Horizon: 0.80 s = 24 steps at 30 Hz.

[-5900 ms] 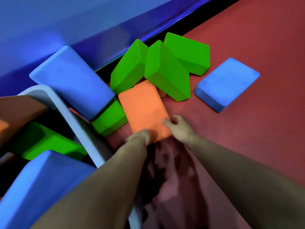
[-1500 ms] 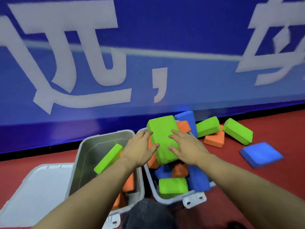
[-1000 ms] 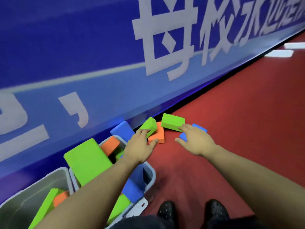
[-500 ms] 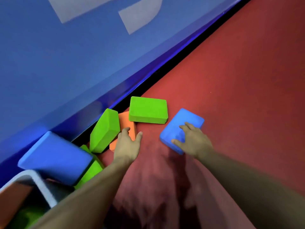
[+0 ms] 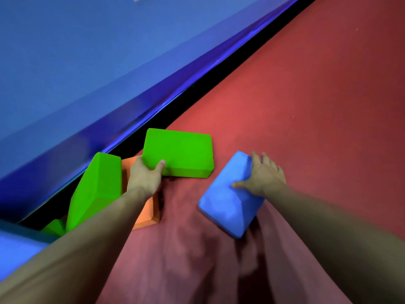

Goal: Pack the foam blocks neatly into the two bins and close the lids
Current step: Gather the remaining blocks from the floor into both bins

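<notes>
Status: packing is incomplete. At least four blocks lie loose on the red floor (image 5: 306, 106), beside the blue wall (image 5: 87, 62). Neither bin nor lid is in view, so fill level and lid state cannot be judged. Remaining steps, as a judgement: carry the loose blocks to the bins, seat them flat, close both lids.

Block positions:
- Flat green block (image 5: 182, 150): lies flat just beside the wall base, its near left corner resting over the orange block (image 5: 144, 213).
- Tilted green block (image 5: 96, 189): stands on edge, leaning toward the wall, touching the orange block on its left.
- Orange block: flat on the floor, largely hidden under the left forearm.
- Blue block (image 5: 228, 200): tipped up off the floor on one edge, apart from the green and orange group.
- A small green piece (image 5: 53, 227) and a blue surface (image 5: 15, 249) show at the lower left edge (too cropped to identify).

Hand pose:
- Left hand (image 5: 145, 176): arm extended forward, thumb on the top face of the flat green block and fingers hidden at its near left corner. It grips that corner.
- Right hand (image 5: 263, 178): arm extended, thumb on the upper face of the blue block, fingers wrapped over its far right edge. It holds the block tilted.

Both hands are loaded, one block each.
</notes>
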### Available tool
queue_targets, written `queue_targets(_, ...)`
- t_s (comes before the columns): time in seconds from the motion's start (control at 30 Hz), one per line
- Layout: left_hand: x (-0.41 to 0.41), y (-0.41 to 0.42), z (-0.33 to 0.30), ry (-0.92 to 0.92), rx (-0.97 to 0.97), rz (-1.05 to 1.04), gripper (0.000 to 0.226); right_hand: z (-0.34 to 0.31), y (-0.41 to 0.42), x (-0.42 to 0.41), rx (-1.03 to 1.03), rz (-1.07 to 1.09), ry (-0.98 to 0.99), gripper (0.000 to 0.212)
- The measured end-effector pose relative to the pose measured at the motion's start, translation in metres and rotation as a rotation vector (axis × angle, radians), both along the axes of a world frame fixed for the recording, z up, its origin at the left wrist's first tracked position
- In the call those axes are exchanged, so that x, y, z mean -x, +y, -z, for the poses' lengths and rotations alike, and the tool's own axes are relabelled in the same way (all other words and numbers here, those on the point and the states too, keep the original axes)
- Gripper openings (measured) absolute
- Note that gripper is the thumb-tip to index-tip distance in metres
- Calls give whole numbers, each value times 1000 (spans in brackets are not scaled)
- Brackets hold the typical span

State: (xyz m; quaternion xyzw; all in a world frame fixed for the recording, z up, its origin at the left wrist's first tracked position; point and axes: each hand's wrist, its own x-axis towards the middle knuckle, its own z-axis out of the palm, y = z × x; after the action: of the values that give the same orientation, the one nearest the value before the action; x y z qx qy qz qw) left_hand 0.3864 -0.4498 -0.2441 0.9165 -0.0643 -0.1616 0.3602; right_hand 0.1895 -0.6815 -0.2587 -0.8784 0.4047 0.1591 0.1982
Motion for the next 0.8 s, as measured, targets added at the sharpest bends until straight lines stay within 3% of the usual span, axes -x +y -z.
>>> queue_targets(0.13,-21,-11,15,89,55,-97,85,14,-10,-9,8,9,89,138)
queue_targets(0.23,-31,-21,20,130,146,-252,85,18,-13,-11,-18,9,81,142)
queue_targets(0.37,-34,-22,35,252,205,-325,128,22,-17,-10,-61,57,51,149)
queue_targets(0.43,-24,-23,43,268,242,-355,114,22,-19,-4,-69,100,132,157)
queue_targets(0.5,-8,-28,45,289,293,-376,112,24,-20,10,-49,160,150,152)
queue_targets(0.57,9,-30,37,315,340,-345,117,23,-17,26,-33,227,77,148)
queue_targets(0.67,47,-23,12,327,356,-273,86,10,-7,49,-139,328,-78,150)
queue_targets(0.73,80,-10,-6,273,321,-246,78,-9,10,66,-195,380,-178,139)
queue_targets(0.8,106,7,-21,217,288,-247,89,-29,35,86,-145,391,-239,118)
